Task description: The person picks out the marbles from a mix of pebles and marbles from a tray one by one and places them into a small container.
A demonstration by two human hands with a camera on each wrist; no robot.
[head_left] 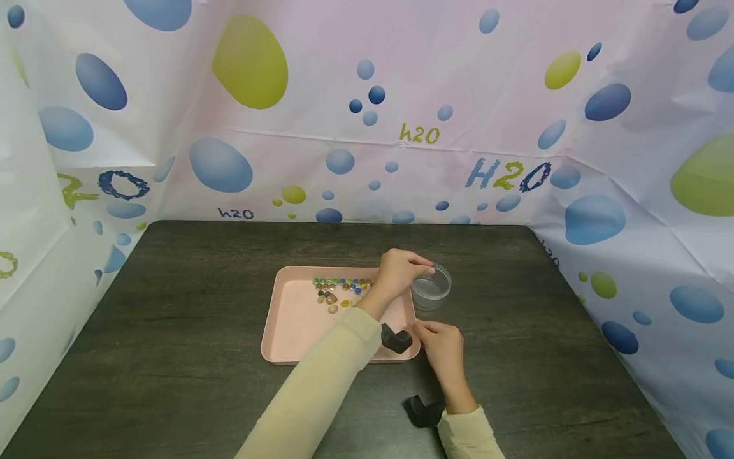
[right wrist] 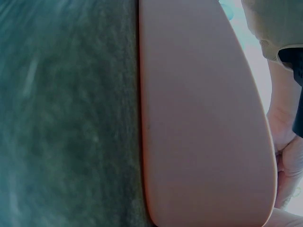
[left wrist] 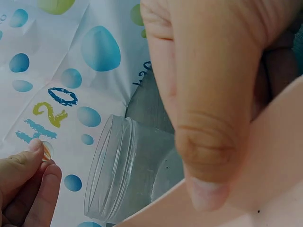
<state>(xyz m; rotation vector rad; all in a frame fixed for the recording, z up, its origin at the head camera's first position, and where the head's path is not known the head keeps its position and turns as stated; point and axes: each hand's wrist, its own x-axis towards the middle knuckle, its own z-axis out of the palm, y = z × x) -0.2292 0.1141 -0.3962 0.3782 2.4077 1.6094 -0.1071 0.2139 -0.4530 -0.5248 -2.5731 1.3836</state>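
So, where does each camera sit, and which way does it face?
Head: on the head, facing forward and down at the tray; left hand, right hand and both sleeves show.
Left wrist: worn there, facing a clear container and patterned sheet; left hand pinches a marble, right hand looms close.
Right wrist: worn there, facing the tray's side; left hand and sleeve show.
Head and left wrist share the container.

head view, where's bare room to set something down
The table is bare left of the tray, behind it, and right of the jar and right hand. The tray's front-left is bare too. Crowded: small glassy pieces toward the tray's back; left hand, pinching a marble, at the jar.
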